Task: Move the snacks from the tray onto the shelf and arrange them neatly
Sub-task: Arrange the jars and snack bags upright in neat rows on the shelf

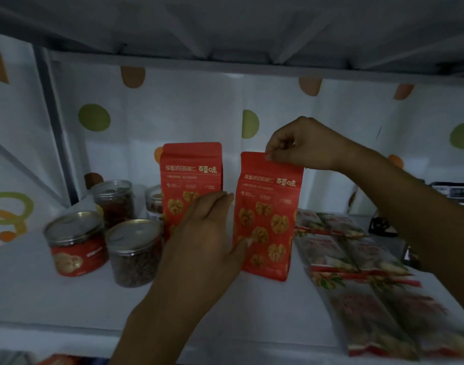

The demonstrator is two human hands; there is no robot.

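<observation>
Two hands: both on the red walnut-print plastic pouch [267, 219], upright on the white shelf [67, 299].
Right hand [302, 143]: pinches its top seam from above.
Left hand [207, 233]: straight fingers press its left edge.

head view | worn on head | faces forward, slightly down into shelf [67, 306] | close
</observation>
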